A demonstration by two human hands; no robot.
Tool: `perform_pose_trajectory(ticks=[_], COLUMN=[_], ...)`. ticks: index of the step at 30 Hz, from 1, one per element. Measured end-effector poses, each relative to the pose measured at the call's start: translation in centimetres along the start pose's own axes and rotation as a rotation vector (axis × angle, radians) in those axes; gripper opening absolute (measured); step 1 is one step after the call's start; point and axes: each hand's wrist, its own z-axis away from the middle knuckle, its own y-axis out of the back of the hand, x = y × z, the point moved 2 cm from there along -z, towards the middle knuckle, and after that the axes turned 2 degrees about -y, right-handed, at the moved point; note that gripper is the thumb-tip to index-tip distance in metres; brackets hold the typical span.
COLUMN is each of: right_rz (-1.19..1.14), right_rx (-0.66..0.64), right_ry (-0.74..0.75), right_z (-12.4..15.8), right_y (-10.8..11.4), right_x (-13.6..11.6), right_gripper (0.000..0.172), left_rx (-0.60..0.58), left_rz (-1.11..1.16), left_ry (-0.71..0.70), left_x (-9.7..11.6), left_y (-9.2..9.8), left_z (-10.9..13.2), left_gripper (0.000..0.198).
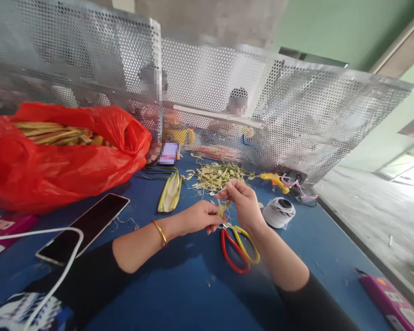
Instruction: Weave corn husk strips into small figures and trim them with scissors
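Yellowish piece [222, 209] in hands [243, 202], bag [72, 174] of strips [55, 133]

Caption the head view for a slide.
Left hand and right hand meet at a yellowish strip near scissors, a white spool and a leafy pile on a blue table.

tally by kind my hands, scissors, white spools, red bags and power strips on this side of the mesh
Hands: 2 (left hand, right hand)
Scissors: 1
White spool: 1
Red bag: 1
Power strips: 2
Total: 7
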Motion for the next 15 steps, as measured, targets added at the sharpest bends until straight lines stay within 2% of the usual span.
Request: perform_pose_trajectory(ticks=[2, 5, 7, 8, 11, 13, 15], right_rz=[0.051, 0.149, 0.159, 0.131, -0.05, -0.136, -0.147], right_rx=[0.049, 0.249, 0.284, 0.233, -0.056, -0.175, -0.191], right_ry=[0.076, 0.175, 0.069, -0.042, -0.35, -0.408, -0.4], right_z=[-0.1, -0.5, -0.8, -0.9, -0.9, -0.7, -0.6], right_y=[0.3, 1.3, 1.7, 1.7, 0.9, 0.4, 0.3], right_x=[-0.1, -0.4, -0.2, 0.2, 1.3, 1.7, 2.1], right_gripper=[0.025, 0.029, 0.03, 0.031, 0.037, 0.039, 0.039], left_rx=[0.075, 0.173, 0.2, 0.205, 0.191, 0.163, 0.142], left_rz=[0.108, 0.223, 0.236, 0.231, 0.207, 0.189, 0.171], left_ry=[0.023, 0.041, 0.036, 0.032, 0.039, 0.052, 0.065], left_x=[0.1, 0.4, 0.6, 0.7, 0.7, 0.6, 0.5], left_y=[0.3, 0.8, 1.0, 1.1, 1.0, 0.9, 0.8], left_z=[0.0, 0.0, 0.0, 0.0, -0.1, -0.1, 0.0], left_gripper=[0.031, 0.03, 0.031, 0.033, 0.033, 0.031, 0.029])
